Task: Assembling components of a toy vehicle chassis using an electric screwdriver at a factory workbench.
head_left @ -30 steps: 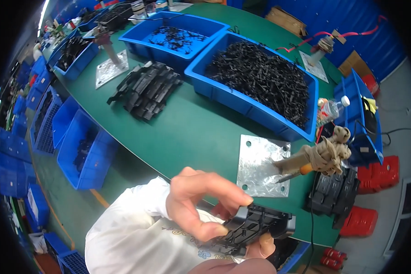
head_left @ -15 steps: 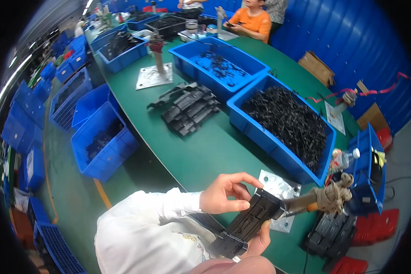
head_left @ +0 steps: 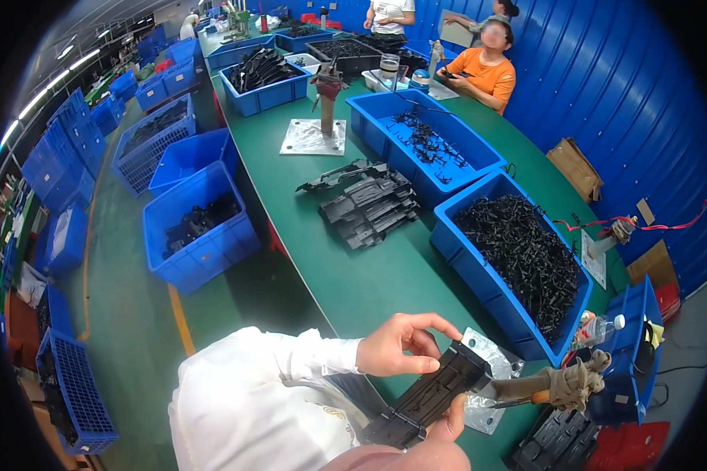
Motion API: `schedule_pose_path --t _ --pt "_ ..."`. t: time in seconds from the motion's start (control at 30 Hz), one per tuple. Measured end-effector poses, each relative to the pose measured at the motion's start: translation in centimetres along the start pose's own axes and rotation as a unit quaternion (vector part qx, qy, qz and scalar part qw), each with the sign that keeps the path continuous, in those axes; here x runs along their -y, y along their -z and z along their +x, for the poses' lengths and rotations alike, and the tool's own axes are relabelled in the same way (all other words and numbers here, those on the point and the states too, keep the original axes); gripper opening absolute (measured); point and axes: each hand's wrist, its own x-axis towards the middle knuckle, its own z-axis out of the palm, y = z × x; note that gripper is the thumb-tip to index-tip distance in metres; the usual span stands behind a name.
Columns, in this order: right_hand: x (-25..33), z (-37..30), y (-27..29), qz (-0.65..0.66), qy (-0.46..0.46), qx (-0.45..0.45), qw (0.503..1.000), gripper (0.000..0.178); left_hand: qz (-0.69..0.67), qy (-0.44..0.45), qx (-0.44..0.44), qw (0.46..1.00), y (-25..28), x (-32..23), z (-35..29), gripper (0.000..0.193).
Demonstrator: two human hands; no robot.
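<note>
A long black molded plastic part (head_left: 436,386) lies slantwise between my hands, its ribbed, recessed face turned up. My left hand (head_left: 404,345) is at its far upper end, index finger stretched to the corner and thumb along the side edge. From below, my right hand (head_left: 449,422) grips the part's right side; most of its fingers are hidden underneath. Close to the part's far end, a post (head_left: 518,388) with a cloth-wrapped top leans over a silver metal plate (head_left: 483,414). More black molded parts (head_left: 554,441) lie at the lower right.
A blue bin (head_left: 440,228) full of small black pieces stands beyond my hands, with another blue bin (head_left: 361,118) behind it. Stacked black parts (head_left: 369,206) lie on the green table (head_left: 322,271). A person in orange (head_left: 483,74) sits at the far side. Blue crates (head_left: 204,263) stand left.
The view has swung, so the table and bins appear lower and further right, and more of the seated person shows. My hands keep nearly the same hold on the black part.
</note>
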Motion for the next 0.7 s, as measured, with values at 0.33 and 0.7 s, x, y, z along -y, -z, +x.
schedule_pose_path --t 0.33,0.7 --pt "0.14 -0.17 -0.03 -0.021 0.017 -0.025 0.999 0.042 0.000 0.000 0.010 1.000 -0.15 0.10 0.31 0.051" --pt "0.32 -0.15 0.01 -0.005 0.019 -0.028 0.999 0.043 0.023 -0.013 0.016 1.000 -0.53 0.26 0.76 0.047"
